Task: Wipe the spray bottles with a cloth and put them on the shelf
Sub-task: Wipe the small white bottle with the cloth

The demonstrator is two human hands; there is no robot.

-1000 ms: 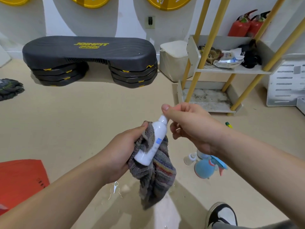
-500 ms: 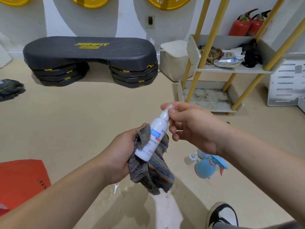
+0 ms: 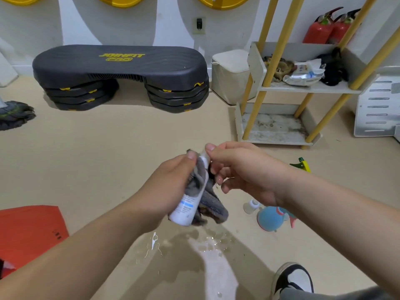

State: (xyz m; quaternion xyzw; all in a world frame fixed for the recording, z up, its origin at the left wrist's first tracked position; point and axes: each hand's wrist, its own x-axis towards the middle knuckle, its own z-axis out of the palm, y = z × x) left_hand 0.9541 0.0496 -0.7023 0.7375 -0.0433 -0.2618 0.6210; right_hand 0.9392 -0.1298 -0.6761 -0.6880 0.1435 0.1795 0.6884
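Note:
A slim white spray bottle (image 3: 185, 210) with a blue label is tilted in front of me, its cap pinched by my right hand (image 3: 242, 172). My left hand (image 3: 171, 189) grips a grey striped cloth (image 3: 213, 205) wrapped around the bottle's upper body. On the floor to the right lie a round blue spray bottle (image 3: 271, 218), a small white bottle (image 3: 251, 205) and a green and yellow sprayer head (image 3: 303, 164). The yellow-legged shelf (image 3: 311, 89) stands at the back right, its bottom tier bare and stained.
Water is pooled on the beige floor (image 3: 212, 247) below my hands. A black step platform (image 3: 121, 76) sits at the back, a white bin (image 3: 231, 74) beside the shelf, a red sheet (image 3: 28, 232) at the left, my shoe (image 3: 292, 280) at the bottom right.
My left hand has slid the cloth up the bottle toward the cap, so the lower labelled part now shows. The cloth is bunched tighter. My right hand still holds the cap.

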